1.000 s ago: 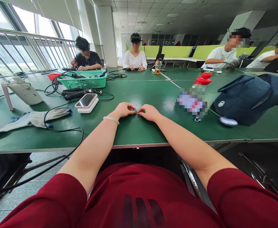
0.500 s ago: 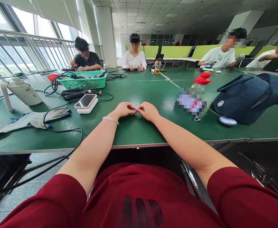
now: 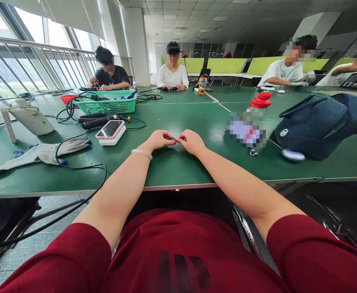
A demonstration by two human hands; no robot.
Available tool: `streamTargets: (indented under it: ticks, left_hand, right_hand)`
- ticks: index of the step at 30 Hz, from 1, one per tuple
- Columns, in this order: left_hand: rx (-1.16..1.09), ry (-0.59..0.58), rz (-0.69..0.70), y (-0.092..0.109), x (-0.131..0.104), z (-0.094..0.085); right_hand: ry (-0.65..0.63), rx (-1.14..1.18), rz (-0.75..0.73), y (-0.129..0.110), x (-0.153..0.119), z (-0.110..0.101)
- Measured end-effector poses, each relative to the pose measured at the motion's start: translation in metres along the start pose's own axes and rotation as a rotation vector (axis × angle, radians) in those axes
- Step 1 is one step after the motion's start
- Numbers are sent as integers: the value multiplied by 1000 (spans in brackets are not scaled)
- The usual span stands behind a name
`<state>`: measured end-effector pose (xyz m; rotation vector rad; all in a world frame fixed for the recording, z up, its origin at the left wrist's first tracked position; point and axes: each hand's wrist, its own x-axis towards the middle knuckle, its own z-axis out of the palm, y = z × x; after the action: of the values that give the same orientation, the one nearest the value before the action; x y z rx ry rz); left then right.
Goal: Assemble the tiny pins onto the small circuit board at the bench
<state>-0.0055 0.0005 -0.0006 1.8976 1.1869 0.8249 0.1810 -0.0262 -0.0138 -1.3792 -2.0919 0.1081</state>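
Over the green table (image 3: pixel 178 169), my left hand (image 3: pixel 160 139) and my right hand (image 3: pixel 192 142) meet fingertip to fingertip. Pinched between them is a small silvery metal piece (image 3: pixel 180 145), too tiny and too covered by fingers to name. Thumb and forefinger of each hand are closed on it, and a bit of it pokes out below the right fingertips. A pale bangle circles my left wrist.
Left of my hands lie a phone (image 3: pixel 111 129) on a white case, black handles (image 3: pixel 97 122), a glove (image 3: pixel 59 151) and a green basket (image 3: pixel 108 106) with cables. A red-capped bottle (image 3: pixel 260 101) and navy bag (image 3: pixel 321 126) stand right. Several people sit beyond.
Both hands stay pinched together, with only a slight shift of the fingers and the small metal piece. A co-worker at the far right has lowered their gloved hands.
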Motion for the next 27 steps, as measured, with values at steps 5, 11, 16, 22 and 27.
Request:
streamTargets:
  ticks: [5, 11, 16, 22, 27]
  left_hand:
    - [-40, 0, 3, 1, 0, 0]
    - [-54, -5, 6, 0, 1, 1]
    - [-58, -7, 3, 0, 0, 1]
    - [-135, -25, -3, -2, 1, 1]
    - [-271, -32, -12, 2, -1, 2]
  right_hand:
    - [14, 36, 25, 2, 1, 1]
    - [25, 44, 22, 5, 3, 3]
    - [38, 63, 12, 8, 3, 4]
    - [29, 73, 16, 5, 2, 3]
    - [63, 99, -17, 1, 0, -2]
